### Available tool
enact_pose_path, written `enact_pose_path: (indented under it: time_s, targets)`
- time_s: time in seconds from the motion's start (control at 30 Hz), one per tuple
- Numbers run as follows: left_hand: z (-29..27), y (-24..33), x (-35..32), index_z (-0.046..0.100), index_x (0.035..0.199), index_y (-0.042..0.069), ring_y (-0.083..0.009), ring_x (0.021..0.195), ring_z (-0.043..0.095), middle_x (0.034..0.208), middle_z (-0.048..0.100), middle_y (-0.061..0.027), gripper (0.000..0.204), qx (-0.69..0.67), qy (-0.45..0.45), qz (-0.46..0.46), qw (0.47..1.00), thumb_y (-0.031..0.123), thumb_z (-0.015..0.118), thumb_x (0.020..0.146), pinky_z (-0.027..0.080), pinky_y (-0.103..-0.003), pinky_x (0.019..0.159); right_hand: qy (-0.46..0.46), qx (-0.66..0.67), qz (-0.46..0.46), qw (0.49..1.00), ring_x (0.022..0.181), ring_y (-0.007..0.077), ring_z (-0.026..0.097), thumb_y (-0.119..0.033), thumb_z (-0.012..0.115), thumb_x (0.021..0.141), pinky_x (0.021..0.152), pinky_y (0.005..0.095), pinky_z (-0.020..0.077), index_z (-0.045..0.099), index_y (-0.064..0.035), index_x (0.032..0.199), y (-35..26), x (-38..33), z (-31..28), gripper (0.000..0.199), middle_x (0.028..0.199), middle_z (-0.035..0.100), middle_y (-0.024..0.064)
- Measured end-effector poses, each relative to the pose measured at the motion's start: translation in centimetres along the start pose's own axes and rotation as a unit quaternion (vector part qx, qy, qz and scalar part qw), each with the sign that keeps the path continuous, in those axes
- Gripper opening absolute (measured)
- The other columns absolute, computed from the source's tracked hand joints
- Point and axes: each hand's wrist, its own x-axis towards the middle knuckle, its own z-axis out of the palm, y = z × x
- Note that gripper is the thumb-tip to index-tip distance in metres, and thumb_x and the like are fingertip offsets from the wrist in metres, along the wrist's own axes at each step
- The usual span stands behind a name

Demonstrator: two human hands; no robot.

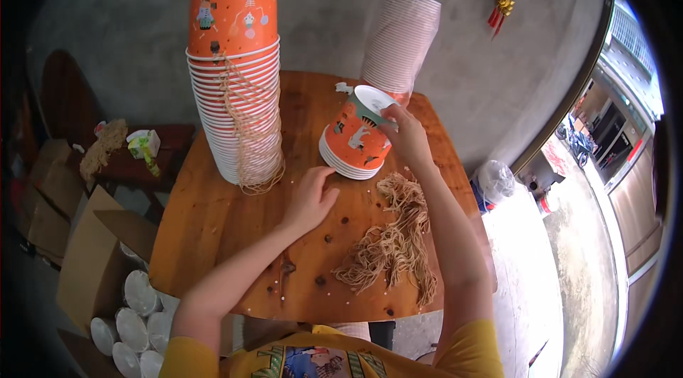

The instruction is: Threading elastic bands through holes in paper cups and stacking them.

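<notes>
A short stack of orange and teal paper buckets (352, 137) stands upside down and tilted on the table, with several white rims nested at its lower end. My right hand (405, 132) grips the upper edge of the top bucket, thumb and fingers closed at its white base. Just left of the lower rims is my left hand (311, 200), its thumb apart from the fingers and nothing in it; whether the fingertips touch the rims I cannot tell. A loose bundle of tan strings (398, 243) lies between my forearms.
A tall stack of upside-down buckets (235, 15), draped with tan strings (249, 122), rises at left. Behind stands a plastic-wrapped bucket stack (402, 36). A cardboard box (89, 257) at lower left holds white round containers (142, 293). A bench (174, 157) stands left of the wooden table (235, 236).
</notes>
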Motion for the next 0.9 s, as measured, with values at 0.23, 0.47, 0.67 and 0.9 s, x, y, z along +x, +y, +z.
enact_pose_path:
  time_s: [0.23, 0.47, 0.67, 0.9]
  targets:
    - [4.2, -1.9, 2.2, 0.047, 0.13, 0.007, -0.038, 0.12, 0.045, 0.131, 0.042, -0.0186, 0.051, 0.121, 0.003, 0.057, 0.991, 0.012, 0.065, 0.083, 0.039, -0.046, 0.1, 0.033, -0.013, -0.046, 0.998, 0.096, 0.036, 0.064, -0.011, 0.068, 0.08, 0.081, 0.0446, 0.0506, 0.058, -0.005, 0.101, 0.4, 0.5, -0.4, 0.024, 0.105, 0.067, 0.0151]
    - [4.5, -3.0, 1.6, 0.036, 0.142, 0.015, -0.0396, 0.122, 0.043, 0.136, 0.04, -0.0204, 0.065, 0.183, -0.021, 0.073, 0.98, 0.013, 0.065, 0.084, 0.039, -0.049, 0.1, 0.04, -0.029, -0.019, 0.999, 0.098, 0.0311, 0.065, -0.013, 0.068, 0.082, 0.083, 0.041, 0.0511, 0.06, -0.0047, 0.106, 0.8, 0.2, -1.0, 0.026, 0.107, 0.066, 0.014]
    - [4.8, -3.5, 1.7, 0.033, 0.144, 0.016, -0.0422, 0.12, 0.044, 0.136, 0.038, -0.0248, 0.066, 0.192, -0.034, 0.028, 0.98, 0.013, 0.064, 0.086, 0.041, -0.05, 0.098, 0.041, -0.049, -0.048, 0.997, 0.097, 0.0319, 0.065, -0.014, 0.068, 0.083, 0.082, 0.0418, 0.0505, 0.061, -0.0054, 0.104, 0.6, 0.3, -1.6, 0.024, 0.107, 0.066, 0.0144]
    - [4.6, -3.4, 1.8, 0.029, 0.144, 0.011, -0.0455, 0.119, 0.044, 0.132, 0.037, -0.0267, 0.065, 0.127, 0.046, 0.06, 0.989, 0.012, 0.062, 0.088, 0.042, -0.049, 0.098, 0.053, -0.058, -0.088, 0.993, 0.096, 0.0324, 0.064, -0.013, 0.066, 0.083, 0.082, 0.0413, 0.0509, 0.061, -0.0056, 0.103, 0.5, 1.3, -2.9, 0.022, 0.102, 0.068, 0.0141]
